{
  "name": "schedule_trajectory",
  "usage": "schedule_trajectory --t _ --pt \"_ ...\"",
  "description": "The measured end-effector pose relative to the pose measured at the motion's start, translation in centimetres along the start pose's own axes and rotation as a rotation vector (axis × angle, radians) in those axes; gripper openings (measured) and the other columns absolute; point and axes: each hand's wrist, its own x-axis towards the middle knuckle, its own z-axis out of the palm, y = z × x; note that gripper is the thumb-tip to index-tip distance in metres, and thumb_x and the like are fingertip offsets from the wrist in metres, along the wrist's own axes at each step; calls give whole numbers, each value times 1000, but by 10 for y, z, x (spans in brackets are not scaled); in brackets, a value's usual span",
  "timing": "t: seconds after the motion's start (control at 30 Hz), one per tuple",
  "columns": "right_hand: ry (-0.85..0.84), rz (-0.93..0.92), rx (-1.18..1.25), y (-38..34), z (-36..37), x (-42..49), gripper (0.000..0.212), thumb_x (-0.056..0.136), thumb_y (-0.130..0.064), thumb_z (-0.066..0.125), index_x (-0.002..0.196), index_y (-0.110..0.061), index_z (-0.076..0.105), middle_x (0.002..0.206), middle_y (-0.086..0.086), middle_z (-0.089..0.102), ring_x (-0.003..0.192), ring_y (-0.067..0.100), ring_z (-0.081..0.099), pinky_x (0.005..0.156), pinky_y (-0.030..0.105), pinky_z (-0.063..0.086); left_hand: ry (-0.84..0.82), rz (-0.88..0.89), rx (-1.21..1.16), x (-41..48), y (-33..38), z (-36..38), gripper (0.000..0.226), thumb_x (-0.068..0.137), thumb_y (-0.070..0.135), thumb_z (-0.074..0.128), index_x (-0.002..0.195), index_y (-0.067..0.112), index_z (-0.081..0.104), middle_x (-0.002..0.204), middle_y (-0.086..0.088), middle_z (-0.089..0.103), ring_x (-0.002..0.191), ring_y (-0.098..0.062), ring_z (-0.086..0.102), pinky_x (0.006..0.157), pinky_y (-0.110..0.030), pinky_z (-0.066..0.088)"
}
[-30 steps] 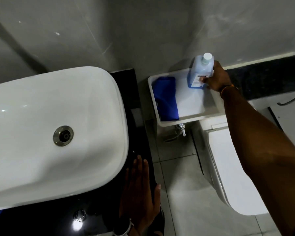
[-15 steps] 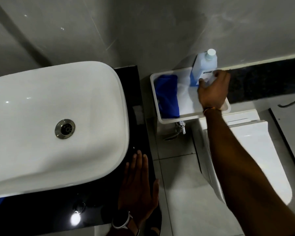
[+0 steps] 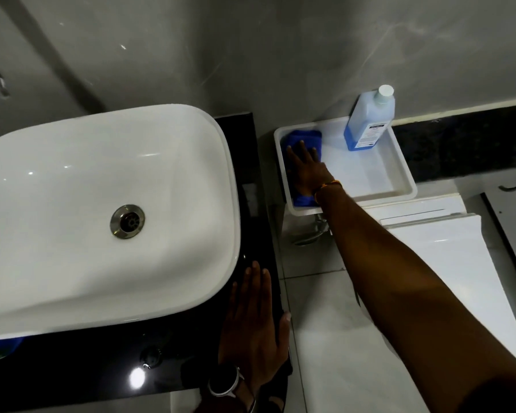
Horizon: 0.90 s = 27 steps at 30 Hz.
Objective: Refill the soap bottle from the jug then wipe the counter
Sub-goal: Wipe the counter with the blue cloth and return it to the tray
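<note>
A clear jug [image 3: 369, 123] of blue liquid with a white cap stands upright in the back right corner of a white tray [image 3: 367, 174], with no hand on it. A folded blue cloth [image 3: 306, 138] lies along the tray's left side. My right hand [image 3: 309, 171] rests on the cloth with its fingers stretched out and covers most of it. My left hand [image 3: 255, 320] lies flat, fingers straight, on the black counter [image 3: 102, 365] at its right edge, just beside the white basin [image 3: 102, 204].
The basin fills most of the counter. A blue and green thing [image 3: 0, 348] peeks out under its lower left rim. A white toilet [image 3: 459, 269] stands below the tray on the right, with pale floor tiles [image 3: 325, 338] between it and the counter.
My right hand has let go of the jug, left it standing in the tray, and moved left onto the blue cloth. My left hand has stayed flat on the counter.
</note>
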Motion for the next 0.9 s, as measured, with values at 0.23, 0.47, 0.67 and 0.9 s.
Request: schedule_trajectory --t 0.23,0.47,0.67,0.9 --pt "-3 36 -118 -6 14 3 86 101 -21 57 164 -25 0 170 11 -16 154 49 -11 123 66 14 3 3 -21 0 -3 7 79 96 55 37 159 14 12 170 -8 5 158 -26 8 129 -39 1" --pt "139 13 12 -14 -2 -3 75 100 -8 59 162 -7 16 169 19 11 157 39 -2 128 55 1 21 5 -21 -1 -2 7 80 96 55 39 159 14 12 170 -8 5 158 -26 8 129 -39 2" --pt "259 134 269 -28 -33 -43 88 90 -4 73 161 -8 21 171 16 6 157 38 5 126 48 22 25 3 -4 1 2 -1 80 97 56 34 159 15 3 170 -7 -3 158 -23 1 126 -43 9" --pt "282 -39 269 -79 -24 -143 82 89 1 68 157 3 23 167 26 15 156 41 12 126 40 14 -6 10 -25 -3 4 -15 82 99 56 30 158 8 2 169 -13 -4 158 -27 -2 128 -47 13"
